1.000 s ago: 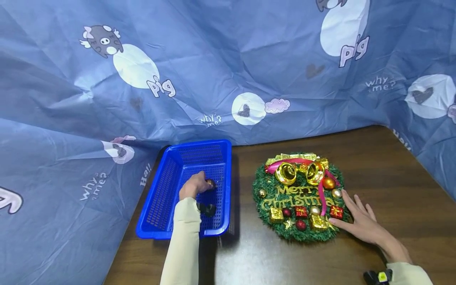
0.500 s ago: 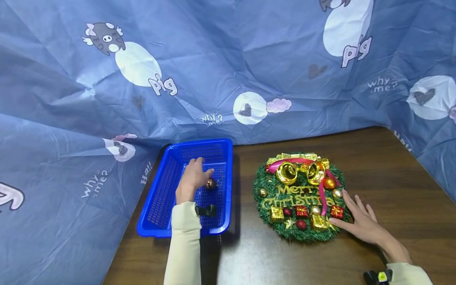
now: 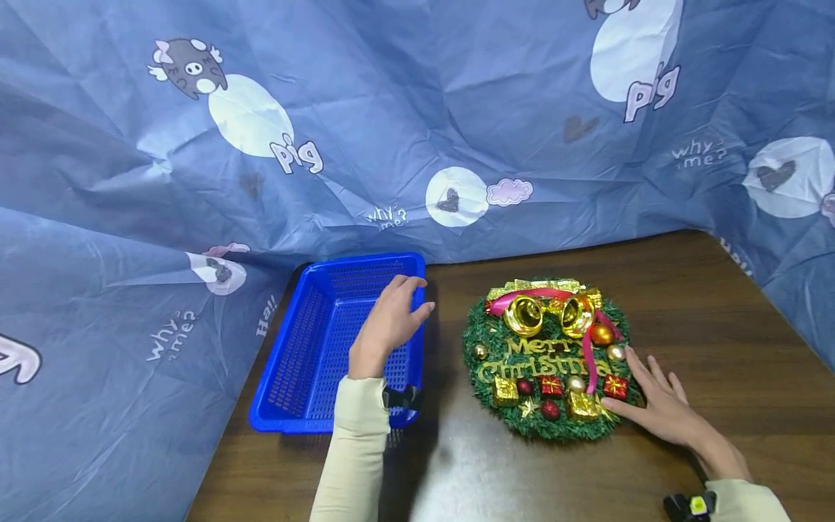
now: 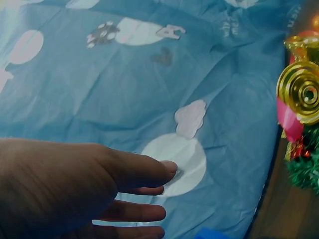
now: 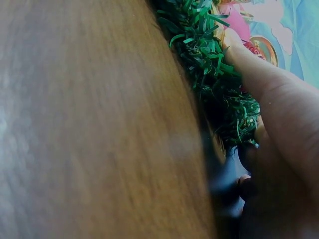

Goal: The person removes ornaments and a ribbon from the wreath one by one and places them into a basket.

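Our right hand [image 3: 668, 413] is spread against the wreath [image 3: 546, 367] at its four o'clock, our left hand [image 3: 391, 319], fingers parted, hovers over the blue basket [image 3: 296, 355] at nine, and this reaching step seems to call next for a steady wreath.

Can read "Merry" above "Christma" in gold letters [image 3: 543, 368] on the wreath [image 3: 492, 344], can't tell the ending. On the blue backdrop [image 3: 365, 109], can spot "pig" twice, upper left and upper right, plus "why? me?" three times in smaller print, and a steeply tilted "Hai" low on the left. Can't place the cut-off letter [image 3: 26, 368] at the left edge, or the blurry print [image 4: 171, 32] in the left wrist view tbh.
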A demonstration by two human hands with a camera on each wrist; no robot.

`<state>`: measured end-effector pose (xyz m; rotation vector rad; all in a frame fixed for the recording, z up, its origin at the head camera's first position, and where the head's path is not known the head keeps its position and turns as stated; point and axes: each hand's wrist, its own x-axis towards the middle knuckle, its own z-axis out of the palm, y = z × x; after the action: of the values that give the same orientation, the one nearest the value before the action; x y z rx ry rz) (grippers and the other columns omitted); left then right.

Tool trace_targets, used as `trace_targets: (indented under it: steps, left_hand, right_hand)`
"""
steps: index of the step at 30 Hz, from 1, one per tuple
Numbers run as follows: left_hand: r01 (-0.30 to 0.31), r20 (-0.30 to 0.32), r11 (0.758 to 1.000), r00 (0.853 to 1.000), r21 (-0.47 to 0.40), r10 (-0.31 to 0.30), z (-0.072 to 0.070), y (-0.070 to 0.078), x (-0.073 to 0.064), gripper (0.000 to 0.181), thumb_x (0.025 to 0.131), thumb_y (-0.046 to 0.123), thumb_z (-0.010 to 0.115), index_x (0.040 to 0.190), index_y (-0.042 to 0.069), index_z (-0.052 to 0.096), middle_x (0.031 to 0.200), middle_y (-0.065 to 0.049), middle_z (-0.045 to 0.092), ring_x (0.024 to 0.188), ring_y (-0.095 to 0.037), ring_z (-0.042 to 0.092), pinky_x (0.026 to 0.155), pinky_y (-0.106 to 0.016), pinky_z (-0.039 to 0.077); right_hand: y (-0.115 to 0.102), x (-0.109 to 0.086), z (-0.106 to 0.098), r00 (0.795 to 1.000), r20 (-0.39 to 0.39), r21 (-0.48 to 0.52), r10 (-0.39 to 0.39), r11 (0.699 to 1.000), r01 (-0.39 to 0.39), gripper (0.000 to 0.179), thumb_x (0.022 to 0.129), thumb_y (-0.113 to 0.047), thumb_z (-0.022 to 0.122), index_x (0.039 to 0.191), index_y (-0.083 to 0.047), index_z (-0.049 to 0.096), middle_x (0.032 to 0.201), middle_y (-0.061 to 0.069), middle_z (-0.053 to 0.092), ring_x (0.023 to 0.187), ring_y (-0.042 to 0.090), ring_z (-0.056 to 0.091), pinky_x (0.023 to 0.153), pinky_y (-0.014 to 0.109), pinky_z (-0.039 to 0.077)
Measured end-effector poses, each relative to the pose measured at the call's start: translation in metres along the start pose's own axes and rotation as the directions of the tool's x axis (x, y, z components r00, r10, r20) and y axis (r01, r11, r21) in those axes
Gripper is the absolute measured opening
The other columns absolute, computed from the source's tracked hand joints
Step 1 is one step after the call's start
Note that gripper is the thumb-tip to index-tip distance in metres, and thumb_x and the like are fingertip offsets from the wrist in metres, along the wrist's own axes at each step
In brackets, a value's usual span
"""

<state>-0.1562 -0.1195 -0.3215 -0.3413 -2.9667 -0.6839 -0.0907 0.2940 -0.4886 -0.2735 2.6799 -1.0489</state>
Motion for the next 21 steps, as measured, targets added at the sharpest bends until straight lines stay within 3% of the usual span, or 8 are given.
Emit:
trace_targets:
  steps: [8,21]
  left_hand:
    - [-0.114,0.003,0.993,0.993,-0.005,0.114,0.012,0.012,0.001,0.038,0.089,0.02,0.067,0.122,0.003,0.058,0.122,-0.014,0.058,0.114,-0.03,0.056,0.099,-0.041,0.045]
    - [-0.131,0.067,0.991,0.989,0.016,0.129,0.029,0.022,0.006,0.04,0.089,0.021,0.067,0.124,0.004,0.058,0.125,-0.013,0.057,0.116,-0.028,0.055,0.102,-0.04,0.044]
  right_hand:
    - [0.0,0.0,0.001,1.0,-0.009,-0.004,0.002,1.0,-0.002,0.102,0.089,-0.051,0.059,0.152,-0.019,-0.015,0.156,0.028,-0.002,0.14,0.053,-0.01,0.105,0.068,-0.018]
    - [0.0,0.0,0.0,1.0,-0.013,0.001,-0.004,1.0,0.004,0.102,0.089,-0.051,0.059,0.152,-0.019,-0.014,0.157,0.024,-0.005,0.14,0.053,-0.01,0.105,0.068,-0.019]
